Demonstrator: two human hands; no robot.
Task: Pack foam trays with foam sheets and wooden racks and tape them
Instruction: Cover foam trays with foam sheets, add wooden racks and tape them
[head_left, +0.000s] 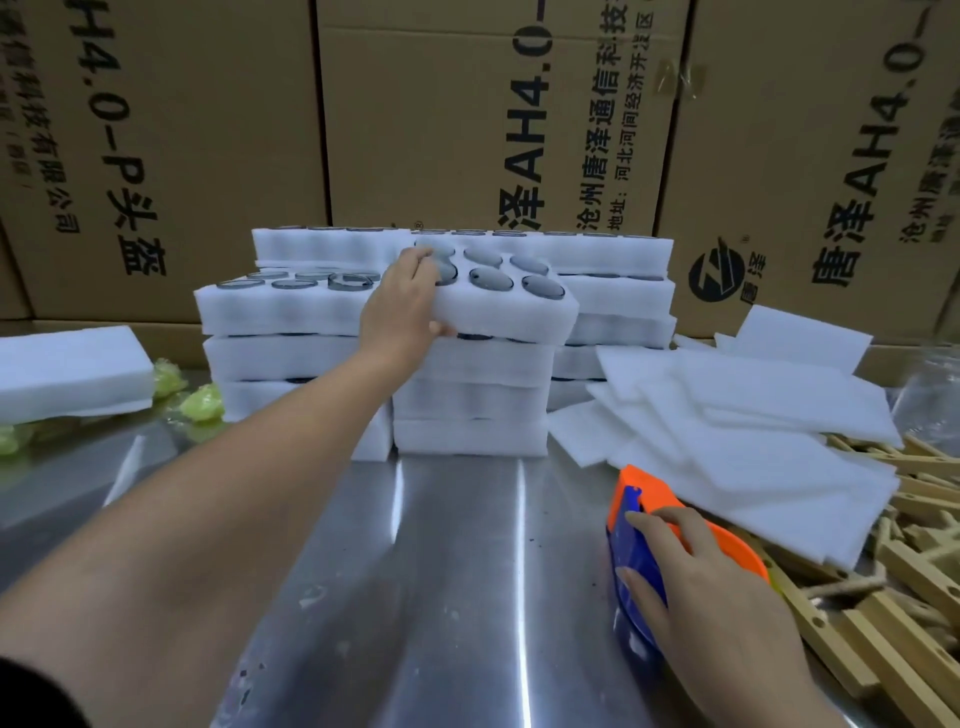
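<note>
The top tray (511, 306) is pinched between the fingers (418, 258) and thumb of the left hand (399, 306), while the tape dispenser (638, 512) on the bench (441, 597) is clasped by the curled fingers of the right hand (698, 590).

wooden racks (893, 649) partly under foam sheets (779, 405), cut off at right edge

The foam tray (498, 306) topmost on the stack was plain white, its round pockets filled with dark smoky-grey discs (491, 278) — a dotted pattern in rows. The foam sheets (753, 415) were the same unmarked white. The wooden racks (909, 597) were pale tan. The tape dispenser (647, 486) was bright orange with a deep blue side. The surface (441, 571) was silvery grey, streaked with white glare. The crumpled lumps (202, 405) were yellow-green. The cardboard boxes (415, 130) were brown — printed with black lettering.
</note>
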